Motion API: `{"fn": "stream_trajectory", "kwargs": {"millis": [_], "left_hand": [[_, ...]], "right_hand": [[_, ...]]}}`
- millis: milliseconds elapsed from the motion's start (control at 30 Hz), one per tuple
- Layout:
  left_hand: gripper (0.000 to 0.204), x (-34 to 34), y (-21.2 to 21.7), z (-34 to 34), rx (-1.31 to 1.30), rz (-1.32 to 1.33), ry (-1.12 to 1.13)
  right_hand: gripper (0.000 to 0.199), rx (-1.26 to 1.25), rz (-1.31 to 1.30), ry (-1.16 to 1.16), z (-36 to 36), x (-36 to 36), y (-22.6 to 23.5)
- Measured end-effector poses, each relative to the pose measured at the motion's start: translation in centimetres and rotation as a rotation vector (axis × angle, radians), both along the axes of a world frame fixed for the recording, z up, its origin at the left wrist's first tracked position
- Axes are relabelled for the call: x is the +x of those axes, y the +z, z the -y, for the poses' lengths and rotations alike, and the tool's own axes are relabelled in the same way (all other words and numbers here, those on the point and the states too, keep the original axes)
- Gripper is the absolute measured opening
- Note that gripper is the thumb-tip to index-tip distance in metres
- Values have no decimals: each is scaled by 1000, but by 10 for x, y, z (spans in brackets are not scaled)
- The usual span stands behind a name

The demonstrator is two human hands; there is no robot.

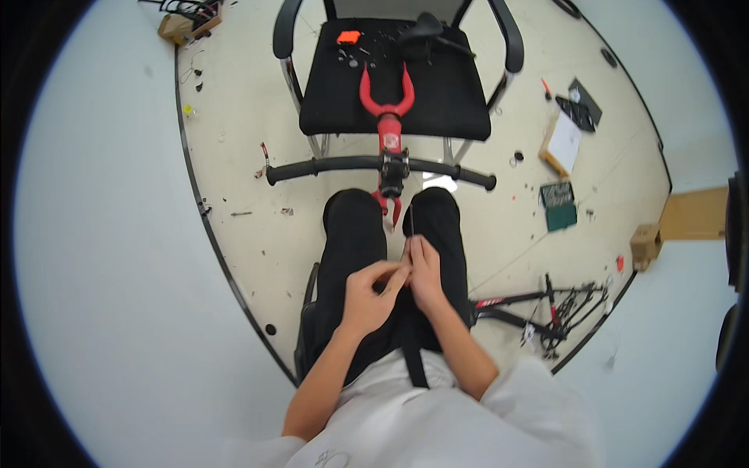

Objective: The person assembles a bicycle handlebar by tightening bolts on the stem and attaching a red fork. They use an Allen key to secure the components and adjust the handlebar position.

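Over my lap, my right hand [424,273] is closed round a thin dark rod [412,221] whose free end points away from me. Its other end is hidden in the fingers, so the exact kind of tool does not show. My left hand [370,298] meets the right one, thumb and fingertips pinched at its near side; whatever lies between them is too small to make out. Just beyond my knees is a red bicycle fork [389,134] joined to a black handlebar [343,163]. Its prongs rest toward the black chair seat [331,105].
On the seat lie a black saddle [422,31], an orange piece [349,37] and scattered small parts. Rightward on the floor are a green tool case [559,218], a white-topped box [563,143] and a black bicycle frame [511,299]. A cardboard box [646,243] stands by the wall.
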State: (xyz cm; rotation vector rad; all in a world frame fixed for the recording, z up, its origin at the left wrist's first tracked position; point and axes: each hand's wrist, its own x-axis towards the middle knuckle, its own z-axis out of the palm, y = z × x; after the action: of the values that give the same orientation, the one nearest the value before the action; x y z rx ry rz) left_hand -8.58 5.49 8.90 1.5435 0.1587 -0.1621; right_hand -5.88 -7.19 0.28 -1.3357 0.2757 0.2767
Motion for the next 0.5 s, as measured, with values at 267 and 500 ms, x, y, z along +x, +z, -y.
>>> {"fn": "stream_trajectory", "kwargs": {"millis": [267,500], "left_hand": [[15,-7,13,-6,-4,45,94],[10,-23,1,6,72,91,32]], "right_hand": [[30,122,601,-150,50,93,209],[39,-118,55,113,22,40,-1]]}}
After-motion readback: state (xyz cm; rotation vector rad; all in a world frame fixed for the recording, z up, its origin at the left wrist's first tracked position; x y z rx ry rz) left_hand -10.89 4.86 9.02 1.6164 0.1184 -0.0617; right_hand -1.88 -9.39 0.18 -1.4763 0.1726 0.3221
